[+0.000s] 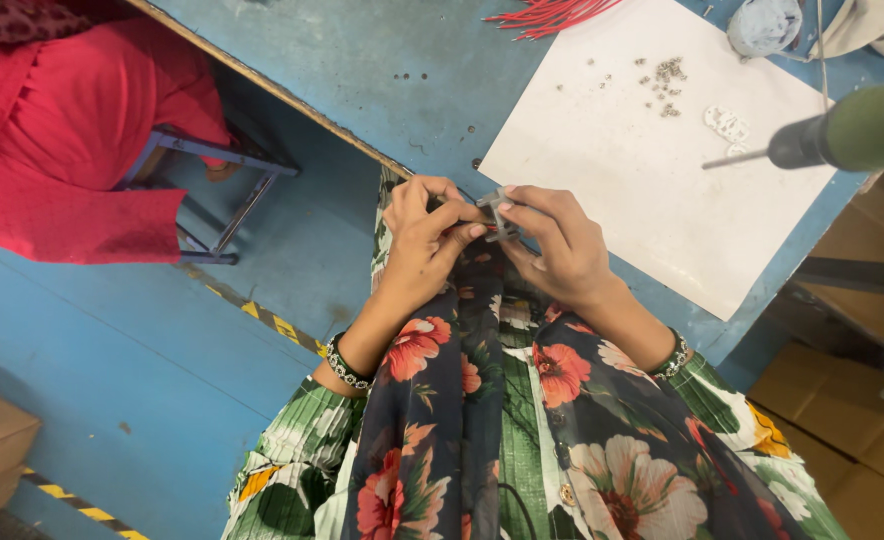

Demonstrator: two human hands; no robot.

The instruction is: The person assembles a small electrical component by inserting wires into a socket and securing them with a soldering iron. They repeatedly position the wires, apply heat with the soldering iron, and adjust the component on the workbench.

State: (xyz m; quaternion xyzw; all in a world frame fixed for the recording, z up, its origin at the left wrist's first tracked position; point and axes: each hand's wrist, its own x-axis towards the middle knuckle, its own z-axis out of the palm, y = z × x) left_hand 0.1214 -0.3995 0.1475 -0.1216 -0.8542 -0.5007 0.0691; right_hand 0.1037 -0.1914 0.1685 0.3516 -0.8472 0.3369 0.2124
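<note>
My left hand (424, 240) and my right hand (557, 245) meet at the near edge of a blue table (382, 70). Together they pinch a small grey metal part (494, 212) between fingertips, with a bit of red showing beneath it. My left fingers curl around its left side. My right thumb and forefinger grip its right side. Both wrists wear beaded bracelets, and my floral sleeves and dark floral scarf fill the lower view.
A white sheet (662, 170) on the table carries several small metal screws (665, 80) and a white part (727, 125). Red wires (547, 15) lie at the far edge. A green powered screwdriver (832, 135) hangs at right. A person in red (62, 130) sits left. Cardboard boxes (842, 440) stand lower right.
</note>
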